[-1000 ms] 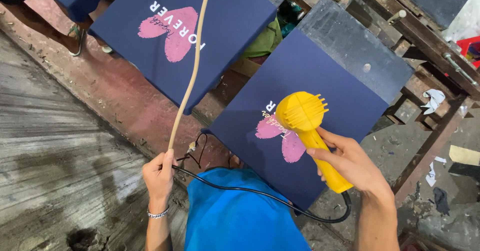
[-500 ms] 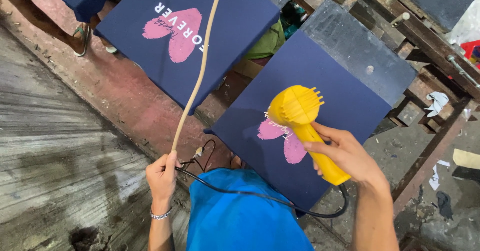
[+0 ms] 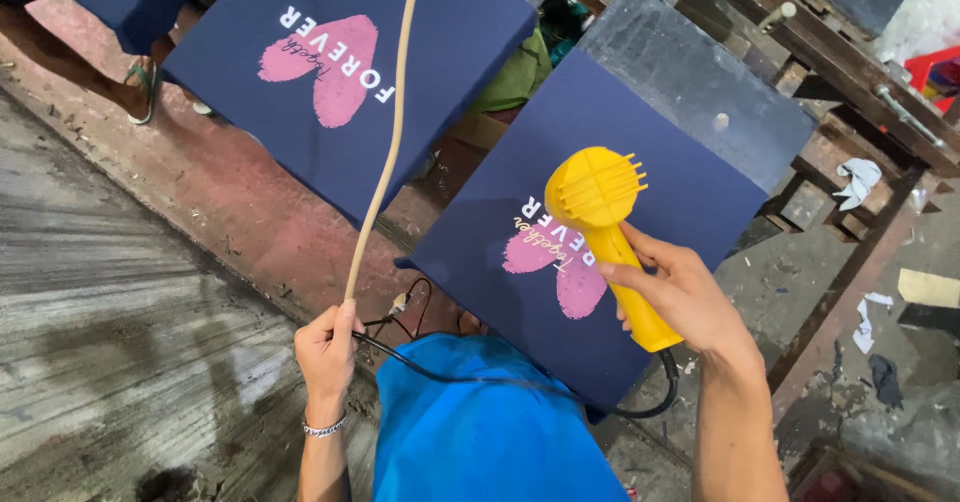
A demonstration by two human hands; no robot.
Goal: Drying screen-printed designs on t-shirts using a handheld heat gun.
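Bright blue cloth of the person's shirt [image 3: 490, 432] fills the bottom centre. Just above it, the left hand [image 3: 325, 347] has its fingers closed round a tan hose [image 3: 390, 132] and a black cable [image 3: 470, 377]. To the right of centre, the right hand [image 3: 685, 302] is wrapped tight on the handle of a yellow heat gun [image 3: 600, 222], which looks light, rigid plastic, best gripped low on that handle. It hangs over a navy shirt's pink heart print [image 3: 560, 262]. Further off, upper left, sits a second navy printed shirt [image 3: 340, 62].
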